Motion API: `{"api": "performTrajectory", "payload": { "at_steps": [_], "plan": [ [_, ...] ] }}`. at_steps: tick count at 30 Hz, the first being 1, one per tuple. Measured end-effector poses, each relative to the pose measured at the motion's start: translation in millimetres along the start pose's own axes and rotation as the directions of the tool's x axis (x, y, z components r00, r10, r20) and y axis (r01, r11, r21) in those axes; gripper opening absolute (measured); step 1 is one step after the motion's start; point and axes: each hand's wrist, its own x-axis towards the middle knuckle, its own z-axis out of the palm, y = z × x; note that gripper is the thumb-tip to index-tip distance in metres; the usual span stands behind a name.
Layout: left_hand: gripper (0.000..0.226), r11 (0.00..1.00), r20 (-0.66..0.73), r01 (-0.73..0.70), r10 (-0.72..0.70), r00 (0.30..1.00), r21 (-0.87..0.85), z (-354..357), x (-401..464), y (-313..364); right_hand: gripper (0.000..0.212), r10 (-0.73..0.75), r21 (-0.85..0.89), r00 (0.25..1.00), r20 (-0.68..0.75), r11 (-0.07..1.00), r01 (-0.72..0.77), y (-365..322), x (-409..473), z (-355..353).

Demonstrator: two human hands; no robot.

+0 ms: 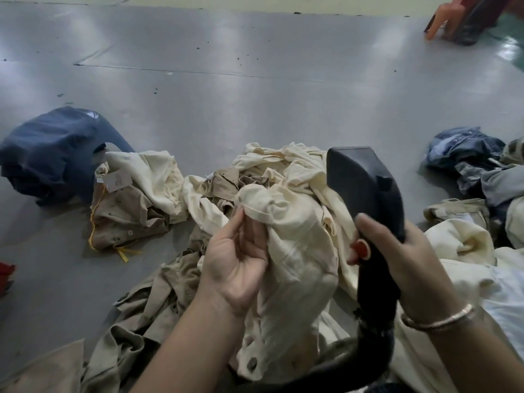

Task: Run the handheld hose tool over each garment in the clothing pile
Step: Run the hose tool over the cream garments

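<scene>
The left hand (238, 259) pinched a cream garment (295, 251), bunched just right of it. The right hand (402, 256) gripped the black tool (365, 188), its head rising beyond the fingers.

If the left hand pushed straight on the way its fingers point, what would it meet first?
The left hand already pinches the cream garment, fingers pointing up and away. Going on, it would likely press deeper into that bunched cloth, then the tan garment behind it; depth is unclear from one view.

Two hands (238, 262), one black hose tool (365, 188), one bangle (438, 319), one navy garment (51, 157)
</scene>
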Motion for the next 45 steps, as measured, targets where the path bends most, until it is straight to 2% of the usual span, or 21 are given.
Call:
{"api": "performTrajectory", "payload": {
  "at_steps": [3,5,8,12,14,16,18,21,23,25,29,33,35,36,38,39,40,42,43,44,45],
  "plan": [
    [0.034,0.998,-0.038,-0.060,0.060,0.997,-0.001,-2,4,2,0.085,0.022,-0.028,0.985,0.169,0.999,-0.018,-10,-18,-5],
    [0.044,0.998,-0.044,-0.070,0.071,0.997,0.006,-2,4,1,0.082,0.082,-0.107,0.962,0.260,0.993,-0.056,-10,-26,-2],
    [0.057,0.999,-0.020,-0.045,0.045,0.999,0.014,-5,4,1,0.062,0.110,-0.263,0.943,0.314,0.964,-0.025,-9,-32,9],
    [0.061,0.999,0.023,0.017,-0.018,1.000,0.040,-6,3,0,0.057,0.115,-0.258,0.957,0.267,0.965,-0.044,-8,-32,15],
    [0.061,1.000,0.036,0.012,-0.013,0.999,0.026,-5,4,0,0.051,0.076,-0.215,0.970,0.229,0.976,-0.025,-8,-31,17],
    [0.056,1.000,0.045,-0.004,0.003,0.999,0.019,-5,5,2,0.055,0.057,-0.155,0.978,0.201,0.988,-0.026,-9,-29,15],
    [0.050,1.000,0.050,-0.015,0.013,0.999,0.026,-7,6,4,0.065,0.082,-0.120,0.970,0.230,0.991,-0.055,-11,-28,9],
    [0.053,0.998,0.090,0.023,-0.028,0.996,0.052,-11,3,-1,0.065,0.126,-0.176,0.944,0.306,0.982,-0.074,-10,-30,9],
    [0.055,0.995,0.130,0.061,-0.072,0.989,0.083,-14,5,-3,0.064,0.095,-0.106,0.967,0.237,0.992,-0.072,-5,-29,13],
    [0.051,0.979,0.160,0.061,-0.093,0.983,0.196,-13,7,-3,0.071,0.026,-0.013,0.994,0.105,1.000,-0.025,-1,-23,12],
    [0.045,0.801,0.318,-0.005,-0.232,0.919,0.599,-9,-2,-22,0.076,0.023,-0.022,1.000,-0.010,0.999,-0.024,-2,-12,13],
    [0.042,0.561,0.356,-0.159,-0.261,0.897,0.812,-7,-4,-25,0.043,0.041,-0.163,0.996,-0.083,0.985,-0.054,13,-6,18],
    [0.042,0.479,0.369,-0.259,-0.148,0.918,0.838,-6,-3,-26,0.033,0.053,-0.141,0.994,-0.093,0.988,-0.066,18,-4,20],
    [0.040,0.455,0.371,-0.323,-0.018,0.929,0.830,-7,-2,-27,0.030,0.041,-0.124,0.995,-0.094,0.991,-0.053,19,-4,20],
    [0.037,0.359,0.319,-0.433,0.336,0.886,0.826,-11,4,-21,0.027,0.017,-0.034,0.994,-0.111,0.999,-0.021,17,-2,17],
    [0.035,0.313,0.242,-0.391,0.422,0.873,0.866,-14,7,-15,0.026,0.023,0.047,0.991,-0.128,0.999,-0.017,16,-1,14],
    [0.031,0.265,0.147,-0.277,0.421,0.895,0.924,-17,12,-11,0.026,0.038,0.129,0.988,-0.147,0.991,-0.019,14,0,11],
    [0.026,0.064,-0.038,0.026,0.192,0.981,0.998,-23,16,-12,0.021,0.056,0.247,0.985,-0.160,0.969,-0.015,9,2,3],
    [0.024,-0.040,-0.092,0.095,0.058,0.994,0.995,-27,17,-17,0.018,0.056,0.295,0.986,-0.156,0.956,-0.008,7,2,1],
    [0.022,-0.067,-0.101,0.097,-0.051,0.994,0.993,-33,15,-25,0.016,0.052,0.345,0.988,-0.145,0.939,0.001,4,2,1],
    [0.025,-0.016,-0.081,0.079,-0.113,0.990,0.997,-36,10,-32,0.013,0.043,0.395,0.990,-0.132,0.919,0.013,2,2,1]
  ]
}}
